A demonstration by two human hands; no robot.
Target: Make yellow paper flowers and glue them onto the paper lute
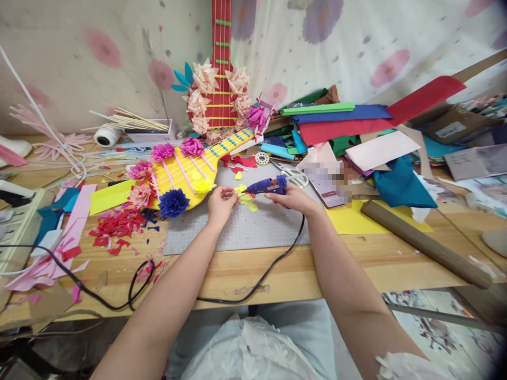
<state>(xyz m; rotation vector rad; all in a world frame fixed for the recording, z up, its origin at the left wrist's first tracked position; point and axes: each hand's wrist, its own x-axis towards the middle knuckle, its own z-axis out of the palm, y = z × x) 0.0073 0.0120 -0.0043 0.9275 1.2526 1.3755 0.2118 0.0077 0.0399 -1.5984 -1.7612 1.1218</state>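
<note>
My right hand (295,199) is wrapped round a blue hot glue gun (266,186), whose nozzle points left. Between the fingertips of my left hand (222,205) is a small yellow paper piece (240,188), right at the nozzle; whether they touch I cannot tell. More yellow petals (252,206) lie just below, over the grey cutting mat (237,235). Beside my left hand rests a yellow paper guitar (184,177) with pink strings. Paper flowers sit along its body, among them a dark blue flower (173,203) and a yellow flower (203,183).
A red guitar (222,100) with peach flowers stands at the back. Scissors (295,175), a phone (327,187) and stacked coloured paper (348,124) lie right. Red scraps (119,227) cover the left, near a power strip (24,232). The glue gun's black cord (273,266) loops across the front.
</note>
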